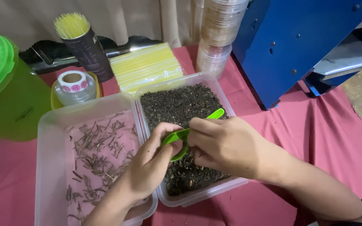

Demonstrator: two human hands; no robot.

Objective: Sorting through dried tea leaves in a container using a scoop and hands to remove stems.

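Grip – right hand (227, 144) pinching green scoop (189, 134) handle | left hand (153, 161) fingers closed round its bowl | above dark-leaf tub (227, 102)

place: small drink stall | signs: straws in cup (71, 25) 11 o'clock, stacked clear lids (221, 29) 12, blue machine (298, 46) 1 | worktop (315, 125): red cloth

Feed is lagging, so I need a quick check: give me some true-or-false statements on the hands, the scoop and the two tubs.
1. Both hands, left hand and right hand, are on the green scoop. True.
2. The scoop is over the left tub. False: it is over the right tub, the one holding the dark leaves.
3. The left tub holds scattered thin stems. True.
4. The right tub is nearly empty. False: dark leaves cover its bottom.
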